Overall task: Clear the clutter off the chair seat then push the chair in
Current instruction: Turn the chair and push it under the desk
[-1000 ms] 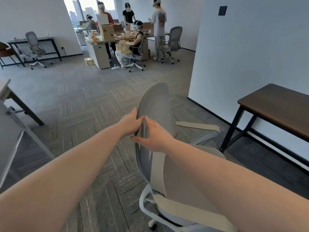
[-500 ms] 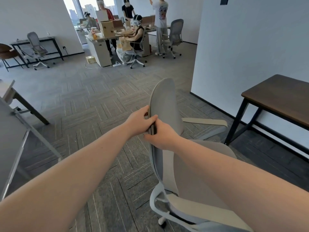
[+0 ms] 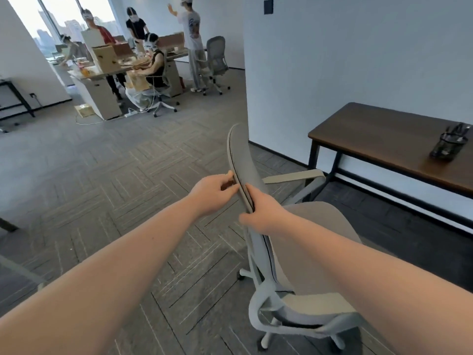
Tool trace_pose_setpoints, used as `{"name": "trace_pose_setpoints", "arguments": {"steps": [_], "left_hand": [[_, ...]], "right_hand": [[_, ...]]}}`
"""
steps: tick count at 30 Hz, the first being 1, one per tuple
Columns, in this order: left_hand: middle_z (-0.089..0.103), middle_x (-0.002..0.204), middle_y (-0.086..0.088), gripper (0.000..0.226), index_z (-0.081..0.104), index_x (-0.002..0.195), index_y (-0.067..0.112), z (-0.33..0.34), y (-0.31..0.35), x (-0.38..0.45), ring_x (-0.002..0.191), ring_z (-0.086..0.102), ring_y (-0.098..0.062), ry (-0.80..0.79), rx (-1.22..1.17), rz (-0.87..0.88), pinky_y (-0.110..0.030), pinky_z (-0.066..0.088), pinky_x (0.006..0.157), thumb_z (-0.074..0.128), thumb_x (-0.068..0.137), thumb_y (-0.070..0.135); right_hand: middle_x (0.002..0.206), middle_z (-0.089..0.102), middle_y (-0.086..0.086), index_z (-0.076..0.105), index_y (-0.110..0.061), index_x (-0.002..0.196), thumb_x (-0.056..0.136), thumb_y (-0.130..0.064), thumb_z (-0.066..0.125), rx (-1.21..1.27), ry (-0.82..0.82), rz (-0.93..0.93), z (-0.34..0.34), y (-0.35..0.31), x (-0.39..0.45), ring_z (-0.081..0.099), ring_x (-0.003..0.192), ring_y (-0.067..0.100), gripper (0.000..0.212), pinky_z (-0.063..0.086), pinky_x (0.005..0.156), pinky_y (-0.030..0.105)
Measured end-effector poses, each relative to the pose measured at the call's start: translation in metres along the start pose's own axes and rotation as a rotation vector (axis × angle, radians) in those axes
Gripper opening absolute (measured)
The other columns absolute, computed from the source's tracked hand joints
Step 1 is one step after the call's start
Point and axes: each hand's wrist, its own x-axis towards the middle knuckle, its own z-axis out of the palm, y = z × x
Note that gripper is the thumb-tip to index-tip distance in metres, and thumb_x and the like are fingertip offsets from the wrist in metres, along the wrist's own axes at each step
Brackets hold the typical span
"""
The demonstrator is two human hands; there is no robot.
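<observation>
Chair (image 3: 256,190) has swung since a second ago, its seat now facing the counter (image 3: 384,139) but well apart from it. Left hand (image 3: 212,193) and right hand (image 3: 263,208) pinch the backrest edge with closed fingers. Seat looks clear, though partly hidden; pushing in remains.

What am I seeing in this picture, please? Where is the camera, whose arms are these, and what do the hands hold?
No machine is here. A person wears a wide-angle camera on the head, so you look forward and down along their own bare arms. The left hand and the right hand both grip the edge of the backrest of a grey office chair. The part of its seat that shows is bare. To the right stands a dark wooden table by the wall, with a black mesh pen holder on it. The floor is grey carpet. Far behind, other people work around desks.
</observation>
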Motion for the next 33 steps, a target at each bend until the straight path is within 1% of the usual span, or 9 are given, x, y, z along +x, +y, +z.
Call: {"name": "trace_pose_setpoints", "arguments": {"steps": [3,8,11,14,19,22,25,28,33], "left_hand": [[0.066,0.121,-0.003,0.04,0.05,0.134,0.017,0.022,0.026,0.015,0.111,0.06,-0.021,-0.064,0.096,0.08,-0.03,0.046,0.094,0.047,0.096,0.026],[0.054,0.131,0.001,0.052,0.044,0.132,0.023,0.06,0.052,0.031,0.119,0.054,-0.016,0.034,0.168,0.205,-0.044,0.048,0.098,0.061,0.086,0.037],[0.041,0.136,-0.004,0.074,0.034,0.139,0.024,0.074,0.077,0.046,0.124,0.043,-0.023,0.178,0.191,0.328,-0.044,0.047,0.098,0.069,0.078,0.046],[0.025,0.152,-0.007,0.095,0.016,0.149,0.03,0.082,0.1,0.065,0.14,0.026,-0.027,0.139,0.297,0.428,-0.046,0.032,0.111,0.068,0.074,0.056],[0.017,0.159,-0.003,0.088,0.012,0.149,0.036,0.1,0.125,0.101,0.148,0.007,-0.027,0.076,0.489,0.49,-0.053,0.014,0.118,0.051,0.078,0.069],[0.039,0.148,-0.006,0.08,0.039,0.14,0.027,0.109,0.135,0.111,0.145,0.02,-0.031,0.036,0.466,0.597,-0.059,0.018,0.115,0.045,0.076,0.073],[0.058,0.124,-0.008,0.094,0.056,0.12,0.019,0.122,0.149,0.115,0.125,0.045,-0.035,0.071,0.453,0.684,-0.065,0.024,0.11,0.022,0.066,0.087],[0.062,0.106,-0.009,0.091,0.059,0.109,0.018,0.134,0.161,0.114,0.104,0.056,-0.037,0.137,0.445,0.73,-0.068,0.027,0.103,0.013,0.071,0.086],[0.06,0.106,-0.008,0.074,0.06,0.109,0.018,0.151,0.185,0.109,0.101,0.056,-0.034,0.121,0.428,0.753,-0.067,0.025,0.103,0.035,0.072,0.076]], "right_hand": [[0.126,0.057,0.01,0.023,-0.019,0.148,0.083,-0.019,0.058,-0.022,0.025,0.033,-0.032,0.03,-0.021,0.055,0.101,0.022,0.074,0.05,0.085,0.035],[0.097,0.055,-0.007,0.026,-0.027,0.145,0.083,-0.014,0.059,-0.058,0.073,0.078,-0.081,0.077,-0.064,0.054,0.075,0.007,0.07,0.038,0.056,0.016],[0.089,0.058,-0.005,0.031,-0.03,0.141,0.083,-0.015,0.058,-0.083,0.099,0.147,-0.112,0.108,-0.091,0.056,0.069,0.011,0.066,0.042,0.055,0.02],[0.092,0.058,-0.007,0.033,-0.031,0.14,0.084,-0.014,0.058,-0.099,0.123,0.193,-0.14,0.133,-0.118,0.057,0.072,0.014,0.064,0.045,0.06,0.024],[0.109,0.06,-0.004,0.039,-0.032,0.135,0.083,-0.012,0.058,-0.161,0.164,0.27,-0.175,0.161,-0.153,0.06,0.092,0.019,0.059,0.05,0.076,0.032],[0.113,0.061,-0.003,0.031,-0.035,0.139,0.084,-0.022,0.06,-0.289,0.217,0.324,-0.185,0.174,-0.163,0.061,0.096,0.019,0.064,0.055,0.08,0.039],[0.133,0.054,-0.002,0.019,-0.037,0.146,0.086,-0.039,0.062,-0.545,0.35,0.317,-0.187,0.179,-0.159,0.056,0.116,0.025,0.074,0.053,0.087,0.044],[0.12,0.057,0.002,0.032,-0.029,0.135,0.087,-0.042,0.06,-0.792,0.478,0.272,-0.189,0.181,-0.152,0.057,0.108,0.027,0.058,0.048,0.075,0.037],[0.105,0.058,0.002,0.039,-0.023,0.113,0.084,-0.045,0.063,-0.842,0.525,0.314,-0.205,0.203,-0.168,0.058,0.096,0.028,0.043,0.038,0.067,0.035]]}}
